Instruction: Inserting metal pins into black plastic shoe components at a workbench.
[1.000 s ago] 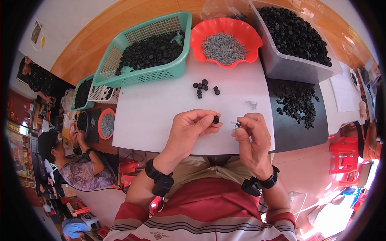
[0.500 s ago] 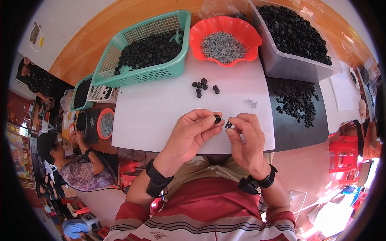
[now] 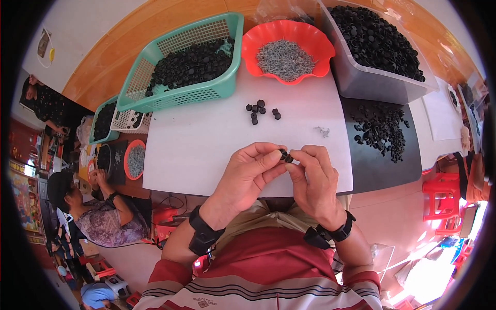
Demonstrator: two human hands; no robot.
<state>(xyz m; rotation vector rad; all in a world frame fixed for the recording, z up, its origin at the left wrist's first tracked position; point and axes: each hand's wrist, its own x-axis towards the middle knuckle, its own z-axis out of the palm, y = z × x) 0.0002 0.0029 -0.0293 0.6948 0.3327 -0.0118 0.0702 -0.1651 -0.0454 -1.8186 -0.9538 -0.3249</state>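
Over the near edge of the white work sheet [image 3: 196,160], my left hand [image 3: 243,173] pinches a small round black plastic cap [image 3: 283,153] between thumb and fingers. My right hand [image 3: 316,183] is closed on a smaller black plastic piece [image 3: 289,159], pressed against the cap. Fingertips hide much of both parts. Beyond my hands lie several black knob-like pieces [image 3: 254,109], some in a cluster and a couple apart. A little pile of thin grey metal bits [image 3: 321,132] rests to their right.
At the back stand a green basket [image 3: 201,94] of black caps, a red scalloped bowl [image 3: 328,51] of grey metal pieces and a grey tub [image 3: 377,92] of black parts. Small black pieces [image 3: 382,132] cover a dark mat at right. Another person [image 3: 103,217] works at left.
My right hand has moved slightly left, bringing its small black piece from a gap away into contact with the cap. My left hand has barely moved.
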